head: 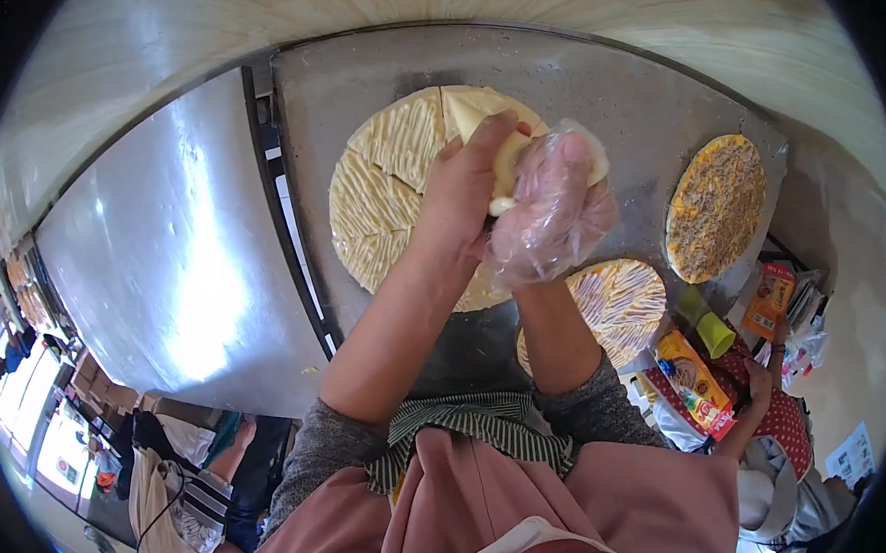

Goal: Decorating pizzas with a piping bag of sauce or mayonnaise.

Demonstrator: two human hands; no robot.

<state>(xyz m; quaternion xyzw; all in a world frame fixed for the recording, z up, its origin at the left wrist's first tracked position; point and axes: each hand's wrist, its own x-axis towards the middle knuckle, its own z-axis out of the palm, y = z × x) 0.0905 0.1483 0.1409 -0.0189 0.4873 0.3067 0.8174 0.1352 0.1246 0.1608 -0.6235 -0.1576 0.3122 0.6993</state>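
Observation:
A large round flat cake (379, 212), cut into wedges and striped with pale cream, lies on the metal worktop in front of me. Over its right part I grip a cream-filled piping bag (467, 119) with both hands, its narrow end pointing up and left. My left hand (464, 181) is bare and wraps the bag's front part. Around the fuller rear part closes my right hand (552, 203), covered by a clear plastic glove. A small blob of cream (501, 205) shows between the hands. The wedges under my hands and forearms are partly hidden.
A smaller striped round cake (617, 309) sits beside my right forearm. Farther right lies a round (717, 206) with brown crumbly topping. A person in a red dotted apron (786, 439) holds an orange packet (769, 298), near a green cup (714, 333). Leftward stands a shiny metal table (149, 254).

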